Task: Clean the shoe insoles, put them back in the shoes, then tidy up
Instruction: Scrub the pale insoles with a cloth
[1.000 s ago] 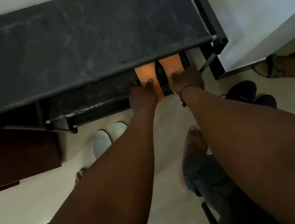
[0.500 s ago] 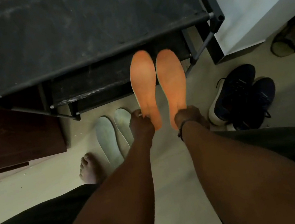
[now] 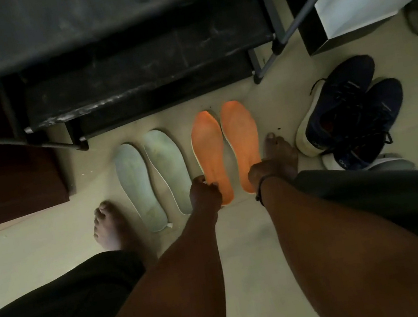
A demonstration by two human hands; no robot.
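Head view: two flat orange foam insoles (image 3: pixel 226 149) lie side by side on the beige floor (image 3: pixel 244 236), toes toward the black fabric shoe rack (image 3: pixel 130 68). Left hand (image 3: pixel 204 194) grip pinches the left orange one near its heel. Right hand (image 3: pixel 262 172) sits at the other heel; grip state unclear. Pale grey-green insoles (image 3: pixel 152 176) just beside, untouched. Navy lace-up trainers (image 3: pixel 348 117) further right. Insoles look light, thin, floppy: best lifted by heel edge or mid-length to avoid drooping.
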